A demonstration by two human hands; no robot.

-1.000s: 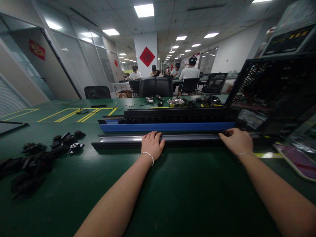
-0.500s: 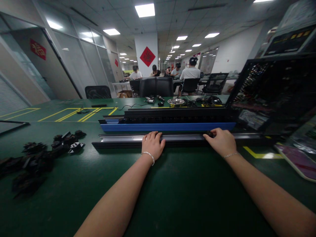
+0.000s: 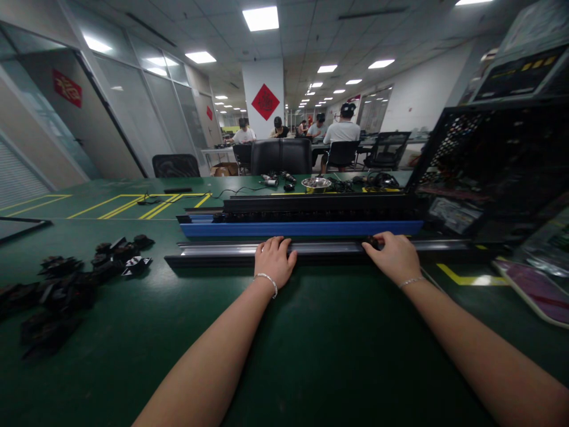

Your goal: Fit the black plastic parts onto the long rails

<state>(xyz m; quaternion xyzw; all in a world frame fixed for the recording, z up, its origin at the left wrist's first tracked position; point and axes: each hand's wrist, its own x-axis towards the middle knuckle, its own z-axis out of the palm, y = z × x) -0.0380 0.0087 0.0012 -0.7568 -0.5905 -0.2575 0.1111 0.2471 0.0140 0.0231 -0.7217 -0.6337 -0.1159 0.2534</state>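
A long black rail (image 3: 222, 252) with a shiny grey channel lies across the green table in front of me. My left hand (image 3: 274, 260) lies over its middle, fingers stretched across it and thumb apart, holding nothing. Further right, my right hand (image 3: 395, 255) pinches a small dark part (image 3: 372, 241) at the channel; its exact kind is hard to make out. Right behind this rail is a blue strip (image 3: 302, 228), with more black rails (image 3: 320, 204) behind it.
Several black parts (image 3: 66, 284) lie heaped on the left. A metal bowl (image 3: 316, 183) and cables (image 3: 380, 180) are at the back. On the right stand a dark open case (image 3: 444, 148) and a purple-topped pad (image 3: 536, 284). People (image 3: 342, 131) sit at far tables.
My right hand has slid slightly left along the rail, with the small dark part between its fingers. My left hand keeps its place on the rail.
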